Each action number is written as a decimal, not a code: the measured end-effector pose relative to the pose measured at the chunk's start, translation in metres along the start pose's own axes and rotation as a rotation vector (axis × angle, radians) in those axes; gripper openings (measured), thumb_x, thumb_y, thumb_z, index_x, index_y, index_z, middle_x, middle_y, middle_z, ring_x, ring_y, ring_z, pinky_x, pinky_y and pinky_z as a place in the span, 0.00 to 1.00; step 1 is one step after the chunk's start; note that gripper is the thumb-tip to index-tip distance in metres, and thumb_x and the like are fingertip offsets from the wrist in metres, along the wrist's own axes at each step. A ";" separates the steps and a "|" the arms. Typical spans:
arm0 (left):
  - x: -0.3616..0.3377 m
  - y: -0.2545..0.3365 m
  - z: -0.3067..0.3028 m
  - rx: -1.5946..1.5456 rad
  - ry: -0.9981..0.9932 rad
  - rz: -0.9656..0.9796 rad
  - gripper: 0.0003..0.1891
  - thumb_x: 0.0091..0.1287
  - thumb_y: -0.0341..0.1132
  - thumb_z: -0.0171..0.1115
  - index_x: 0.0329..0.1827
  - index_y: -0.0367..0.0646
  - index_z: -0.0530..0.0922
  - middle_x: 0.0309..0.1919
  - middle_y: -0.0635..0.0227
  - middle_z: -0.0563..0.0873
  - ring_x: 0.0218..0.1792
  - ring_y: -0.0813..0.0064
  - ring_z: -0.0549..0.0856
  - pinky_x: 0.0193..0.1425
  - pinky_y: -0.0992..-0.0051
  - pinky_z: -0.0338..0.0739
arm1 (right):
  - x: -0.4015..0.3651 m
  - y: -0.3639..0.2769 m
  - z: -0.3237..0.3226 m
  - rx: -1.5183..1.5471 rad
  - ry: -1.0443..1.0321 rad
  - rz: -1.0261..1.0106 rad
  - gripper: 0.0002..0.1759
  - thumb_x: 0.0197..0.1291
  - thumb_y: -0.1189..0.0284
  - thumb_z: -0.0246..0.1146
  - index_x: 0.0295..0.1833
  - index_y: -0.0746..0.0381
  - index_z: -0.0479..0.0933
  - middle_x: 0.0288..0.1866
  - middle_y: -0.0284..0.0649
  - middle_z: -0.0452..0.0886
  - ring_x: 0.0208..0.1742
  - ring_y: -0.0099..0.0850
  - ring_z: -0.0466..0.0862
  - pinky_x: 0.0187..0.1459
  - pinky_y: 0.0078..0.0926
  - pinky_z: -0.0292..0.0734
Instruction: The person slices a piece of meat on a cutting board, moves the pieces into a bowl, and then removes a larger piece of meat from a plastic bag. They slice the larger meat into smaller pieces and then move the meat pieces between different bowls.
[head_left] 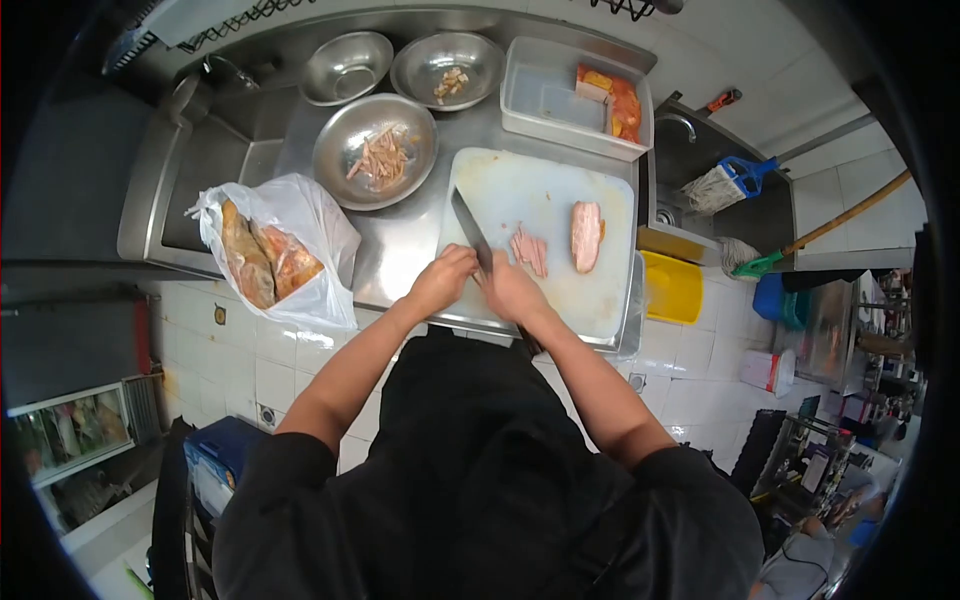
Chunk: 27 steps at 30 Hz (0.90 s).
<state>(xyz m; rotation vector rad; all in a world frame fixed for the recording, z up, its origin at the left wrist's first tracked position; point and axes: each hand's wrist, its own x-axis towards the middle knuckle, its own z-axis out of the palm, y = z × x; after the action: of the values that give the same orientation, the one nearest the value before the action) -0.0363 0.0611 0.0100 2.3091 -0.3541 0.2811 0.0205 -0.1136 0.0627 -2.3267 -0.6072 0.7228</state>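
Bare cutting board (520, 185) beyond meat slices (529, 250)

The counter (400, 250) is brushed stainless with a dull sheen, and the 3 bowls (345, 68) are shinier polished steel. The cutting board (545, 205) looks like matt white plastic, the bag (320, 235) is thin crinkly see-through plastic, and the knife (470, 235) blade is smooth dark metal.

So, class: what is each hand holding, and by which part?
The right hand grips the long dark-bladed kitchen knife by its handle; the left hand rests beside the blade, its hold unclear.
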 end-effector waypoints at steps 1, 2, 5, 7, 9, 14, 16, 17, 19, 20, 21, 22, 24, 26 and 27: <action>-0.001 0.000 0.001 0.005 0.017 0.006 0.06 0.62 0.20 0.61 0.40 0.35 0.82 0.47 0.57 0.84 0.51 0.54 0.82 0.54 0.62 0.80 | -0.011 -0.001 -0.003 -0.020 -0.051 0.045 0.25 0.67 0.73 0.54 0.66 0.76 0.62 0.37 0.71 0.83 0.42 0.67 0.84 0.48 0.62 0.77; -0.005 0.001 0.003 0.004 0.029 0.005 0.06 0.62 0.20 0.61 0.41 0.35 0.82 0.46 0.57 0.84 0.50 0.54 0.82 0.54 0.62 0.80 | -0.023 0.000 0.000 -0.038 -0.108 0.097 0.31 0.67 0.73 0.54 0.72 0.76 0.59 0.38 0.70 0.83 0.44 0.67 0.84 0.51 0.60 0.77; -0.007 -0.002 0.005 -0.004 0.036 -0.001 0.06 0.61 0.20 0.62 0.40 0.35 0.82 0.46 0.57 0.84 0.50 0.53 0.82 0.53 0.62 0.81 | -0.015 0.007 0.028 0.057 0.029 0.049 0.31 0.67 0.73 0.56 0.71 0.76 0.60 0.37 0.69 0.83 0.43 0.67 0.84 0.52 0.60 0.77; -0.005 -0.003 0.003 -0.023 0.005 -0.006 0.07 0.62 0.20 0.62 0.42 0.35 0.82 0.46 0.56 0.84 0.50 0.52 0.82 0.55 0.61 0.80 | 0.004 0.014 0.030 0.115 0.112 0.010 0.32 0.66 0.73 0.56 0.72 0.76 0.59 0.37 0.69 0.84 0.42 0.68 0.84 0.52 0.60 0.77; -0.003 -0.004 -0.003 -0.033 -0.029 0.002 0.08 0.62 0.20 0.63 0.44 0.35 0.82 0.46 0.55 0.84 0.51 0.51 0.82 0.56 0.61 0.80 | 0.023 0.020 0.016 0.081 0.018 -0.013 0.30 0.66 0.72 0.58 0.70 0.76 0.61 0.42 0.71 0.83 0.43 0.68 0.83 0.52 0.61 0.77; 0.002 -0.008 -0.009 -0.007 -0.174 -0.070 0.08 0.63 0.25 0.66 0.45 0.37 0.83 0.51 0.56 0.83 0.56 0.52 0.81 0.60 0.61 0.78 | 0.001 0.029 -0.022 -0.166 0.410 -0.321 0.26 0.67 0.71 0.59 0.65 0.76 0.65 0.59 0.75 0.74 0.44 0.66 0.83 0.50 0.58 0.78; 0.004 -0.003 -0.014 0.026 -0.227 -0.089 0.08 0.64 0.28 0.67 0.44 0.37 0.83 0.51 0.56 0.81 0.56 0.53 0.80 0.61 0.61 0.78 | -0.014 0.013 -0.042 0.050 0.210 -0.126 0.25 0.68 0.71 0.59 0.64 0.76 0.66 0.65 0.75 0.71 0.45 0.64 0.84 0.50 0.56 0.79; 0.005 0.000 -0.016 0.094 -0.285 -0.099 0.07 0.64 0.28 0.67 0.43 0.37 0.82 0.50 0.56 0.81 0.56 0.53 0.80 0.61 0.61 0.78 | -0.016 0.011 -0.047 0.073 0.141 -0.032 0.27 0.68 0.71 0.58 0.67 0.76 0.65 0.66 0.73 0.70 0.41 0.63 0.84 0.48 0.54 0.80; 0.003 -0.001 -0.015 0.228 -0.292 -0.050 0.06 0.63 0.28 0.67 0.41 0.39 0.82 0.45 0.57 0.81 0.51 0.54 0.81 0.57 0.60 0.79 | -0.017 0.014 -0.050 0.097 0.078 0.056 0.29 0.69 0.71 0.57 0.70 0.75 0.64 0.67 0.71 0.70 0.38 0.61 0.85 0.45 0.52 0.82; 0.001 -0.001 -0.014 0.233 -0.288 -0.045 0.06 0.63 0.28 0.67 0.41 0.39 0.82 0.45 0.57 0.81 0.51 0.54 0.81 0.57 0.60 0.79 | -0.014 0.021 -0.048 0.167 0.048 0.082 0.31 0.69 0.71 0.57 0.73 0.74 0.61 0.65 0.69 0.73 0.35 0.59 0.85 0.42 0.50 0.82; 0.001 0.001 -0.015 0.266 -0.268 -0.073 0.05 0.63 0.28 0.66 0.40 0.38 0.82 0.40 0.58 0.83 0.47 0.53 0.83 0.54 0.61 0.80 | -0.013 0.023 -0.048 0.236 0.018 0.108 0.34 0.69 0.70 0.56 0.77 0.73 0.58 0.63 0.67 0.75 0.32 0.57 0.86 0.38 0.48 0.82; 0.003 0.000 -0.017 0.298 -0.249 -0.100 0.04 0.63 0.27 0.65 0.40 0.38 0.82 0.36 0.58 0.84 0.43 0.52 0.84 0.50 0.61 0.81 | -0.016 0.025 -0.047 0.238 0.024 0.104 0.34 0.69 0.70 0.56 0.77 0.73 0.58 0.63 0.67 0.75 0.32 0.57 0.86 0.38 0.48 0.82; 0.018 -0.001 -0.030 0.186 -0.117 -0.207 0.04 0.64 0.26 0.65 0.40 0.38 0.82 0.33 0.59 0.85 0.38 0.55 0.85 0.46 0.63 0.82 | -0.020 0.025 -0.045 0.413 0.008 0.270 0.37 0.69 0.71 0.55 0.80 0.70 0.54 0.53 0.63 0.82 0.28 0.53 0.85 0.34 0.44 0.82; 0.038 -0.001 -0.047 0.062 -0.003 -0.310 0.03 0.65 0.26 0.65 0.40 0.37 0.82 0.29 0.60 0.86 0.33 0.58 0.87 0.42 0.65 0.83 | -0.025 0.025 -0.046 0.451 0.007 0.296 0.38 0.69 0.71 0.56 0.81 0.70 0.53 0.48 0.63 0.84 0.28 0.52 0.85 0.34 0.44 0.81; 0.056 -0.005 -0.056 -0.033 0.107 -0.371 0.04 0.65 0.27 0.66 0.40 0.37 0.83 0.29 0.61 0.87 0.31 0.64 0.87 0.40 0.68 0.82 | -0.028 0.027 -0.047 0.479 0.002 0.321 0.39 0.68 0.71 0.56 0.81 0.69 0.52 0.43 0.62 0.85 0.28 0.51 0.85 0.35 0.45 0.81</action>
<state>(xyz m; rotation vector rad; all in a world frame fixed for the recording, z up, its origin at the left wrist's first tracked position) 0.0123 0.0957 0.0622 2.2629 0.1242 0.2092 0.0355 -0.1689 0.0852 -1.9863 -0.0394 0.8978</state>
